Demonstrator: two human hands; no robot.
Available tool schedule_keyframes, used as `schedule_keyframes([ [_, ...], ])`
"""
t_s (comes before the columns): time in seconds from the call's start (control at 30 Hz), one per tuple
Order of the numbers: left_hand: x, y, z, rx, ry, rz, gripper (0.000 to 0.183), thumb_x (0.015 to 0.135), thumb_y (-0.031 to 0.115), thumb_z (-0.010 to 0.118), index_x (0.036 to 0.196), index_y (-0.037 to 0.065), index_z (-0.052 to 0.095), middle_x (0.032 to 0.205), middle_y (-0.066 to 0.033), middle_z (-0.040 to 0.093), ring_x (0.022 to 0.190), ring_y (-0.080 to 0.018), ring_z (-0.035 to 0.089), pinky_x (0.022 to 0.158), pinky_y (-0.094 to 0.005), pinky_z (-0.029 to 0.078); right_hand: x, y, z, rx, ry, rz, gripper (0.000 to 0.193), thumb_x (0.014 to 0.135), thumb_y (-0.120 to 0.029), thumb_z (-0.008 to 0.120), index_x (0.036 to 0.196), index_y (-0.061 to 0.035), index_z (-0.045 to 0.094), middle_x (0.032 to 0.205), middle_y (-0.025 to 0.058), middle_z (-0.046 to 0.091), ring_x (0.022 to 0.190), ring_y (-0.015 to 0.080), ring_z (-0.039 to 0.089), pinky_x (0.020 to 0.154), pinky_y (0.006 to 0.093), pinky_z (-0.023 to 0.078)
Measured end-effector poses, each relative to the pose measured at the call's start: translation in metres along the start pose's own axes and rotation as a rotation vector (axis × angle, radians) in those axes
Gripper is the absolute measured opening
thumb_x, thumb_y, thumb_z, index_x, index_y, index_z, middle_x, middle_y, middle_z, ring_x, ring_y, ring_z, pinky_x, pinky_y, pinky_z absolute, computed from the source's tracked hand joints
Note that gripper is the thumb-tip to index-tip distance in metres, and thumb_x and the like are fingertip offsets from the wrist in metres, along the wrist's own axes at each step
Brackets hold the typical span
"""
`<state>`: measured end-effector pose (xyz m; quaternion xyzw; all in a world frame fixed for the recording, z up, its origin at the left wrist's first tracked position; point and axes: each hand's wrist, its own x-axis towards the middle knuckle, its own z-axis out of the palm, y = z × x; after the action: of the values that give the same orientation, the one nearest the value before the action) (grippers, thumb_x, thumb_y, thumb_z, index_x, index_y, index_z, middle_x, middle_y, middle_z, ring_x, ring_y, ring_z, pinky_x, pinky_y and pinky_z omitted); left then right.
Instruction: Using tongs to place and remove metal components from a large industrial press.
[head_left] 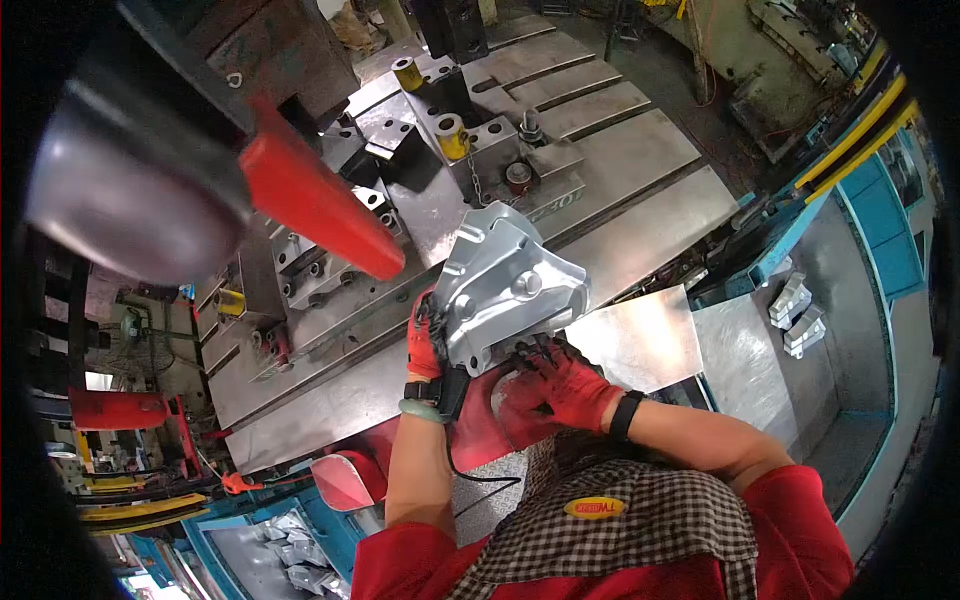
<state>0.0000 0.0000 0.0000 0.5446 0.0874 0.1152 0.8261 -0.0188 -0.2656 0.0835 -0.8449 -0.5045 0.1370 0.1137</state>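
Note:
A silver stamped sheet-metal part [505,285], with bent flanges and round raised bosses, is held up in front of me above the near edge of the machine bed. My left hand [424,338], in a red glove with dark fingers, grips its left edge; the fingertips are partly hidden behind the metal. At the lower right edge, my right hand [572,385], gloved alike, has its dark fingers bent against the part. Beyond the part lies a metal die [415,165] with yellow-capped posts, bolted to the slotted press bed [640,150].
A red bar [320,200] and a blurred dark rounded object [140,190] loom at upper left, close to the view. Blue-edged bins hold more metal parts [797,315] at right and others [298,555] at lower left. A bare metal sheet [640,335] lies right of my hands.

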Motion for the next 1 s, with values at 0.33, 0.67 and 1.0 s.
schedule_keyframes([
  [0.33,-0.002,0.014,0.003,-0.071,-0.052,-0.009,0.045,0.093,0.036,0.045,0.123,0.003,0.048,0.115,-0.0086,0.055,0.101,-0.0176,0.054,0.090,-0.0327,0.042,-0.070,0.043,-0.031,0.201,0.246,0.122,0.048,0.080,-0.034,0.055,0.119,-0.0061,0.051,0.121,0.0126,0.052,0.118,0.0288,0.044,0.101,0.0385,0.033],
  [0.67,-0.070,0.001,-0.052,0.536,0.168,0.220,0.041,0.096,0.024,0.040,0.132,0.004,0.039,0.124,-0.0067,0.051,0.109,-0.0161,0.052,0.092,-0.0301,0.041,-0.162,0.049,-0.021,0.585,0.269,0.349,0.037,0.083,-0.022,0.051,0.116,-0.0061,0.055,0.115,0.0146,0.057,0.107,0.0298,0.052,0.094,0.0361,0.040],
  [1.0,-0.228,0.066,-0.026,0.245,0.292,0.173,0.041,0.094,0.022,0.038,0.130,0.001,0.040,0.128,-0.0111,0.049,0.115,-0.0198,0.050,0.091,-0.0298,0.043,-0.200,0.042,0.003,1.018,0.335,0.487,0.032,0.087,-0.015,0.048,0.117,-0.0050,0.056,0.110,0.0085,0.062,0.101,0.0160,0.056,0.089,0.0282,0.042],
])
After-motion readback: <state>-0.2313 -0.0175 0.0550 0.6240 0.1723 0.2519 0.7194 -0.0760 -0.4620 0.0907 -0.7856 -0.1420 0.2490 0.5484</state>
